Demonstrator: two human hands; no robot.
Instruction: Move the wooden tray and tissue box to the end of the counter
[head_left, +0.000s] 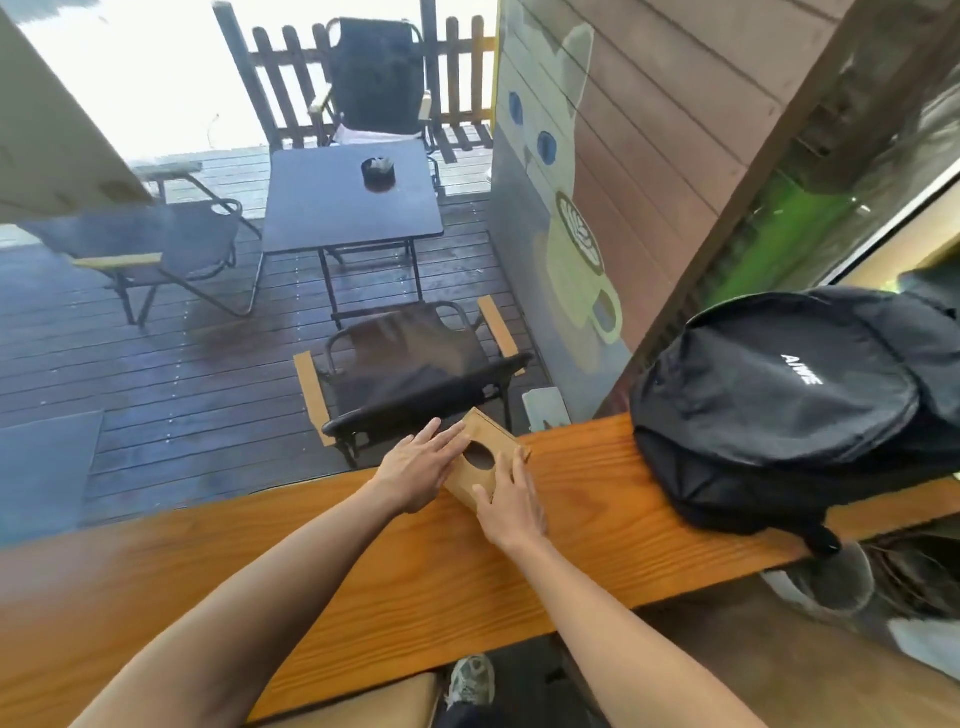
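Note:
A brown wooden tissue box (480, 454) with a dark oval opening on top sits at the far edge of the orange wooden counter (363, 561). My left hand (418, 465) presses flat against its left side, fingers stretched toward the far end. My right hand (511, 501) holds its near right side, with the thumb at the box's near corner. Both hands clasp the box between them. No wooden tray is in view.
A black backpack (789, 400) lies on the counter to the right, close to the box. Beyond the counter stand a folding chair (415, 364), a dark table (353, 197) and more chairs on a wet deck. A painted wall panel (571, 208) rises at the right.

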